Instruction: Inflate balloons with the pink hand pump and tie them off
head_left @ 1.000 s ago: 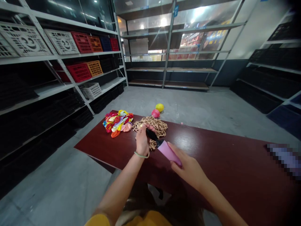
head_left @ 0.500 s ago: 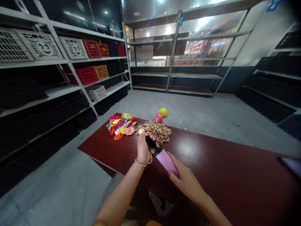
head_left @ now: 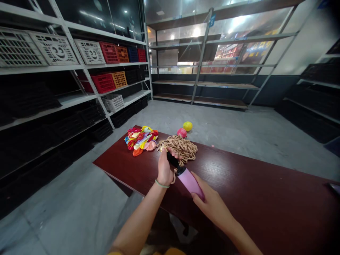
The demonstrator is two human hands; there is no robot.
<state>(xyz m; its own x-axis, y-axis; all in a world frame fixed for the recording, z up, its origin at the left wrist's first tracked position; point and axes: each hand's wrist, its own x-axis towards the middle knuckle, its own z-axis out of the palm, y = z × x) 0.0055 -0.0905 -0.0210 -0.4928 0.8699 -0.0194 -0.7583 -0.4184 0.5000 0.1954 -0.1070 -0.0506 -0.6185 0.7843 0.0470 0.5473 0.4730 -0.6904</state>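
My right hand (head_left: 211,203) is wrapped round the rear of a pink hand pump (head_left: 189,180) with a black nozzle. My left hand (head_left: 165,166) is closed at the nozzle's tip, pinching something small there that I cannot make out clearly. Both hands are above the dark red table (head_left: 247,191). Just beyond my left hand lies a heap of tan rubber bands (head_left: 183,146). Left of that heap is a pile of colourful flat balloons (head_left: 140,139).
A yellow ball-like balloon (head_left: 187,125) and a pink one (head_left: 182,132) lie on the grey floor beyond the table. Metal shelves with white, red and orange crates (head_left: 103,53) line the left. Empty shelves stand at the back and right.
The hands and pump keep the same hold. The camera has shifted a little, so the table and shelves sit slightly further right in view.
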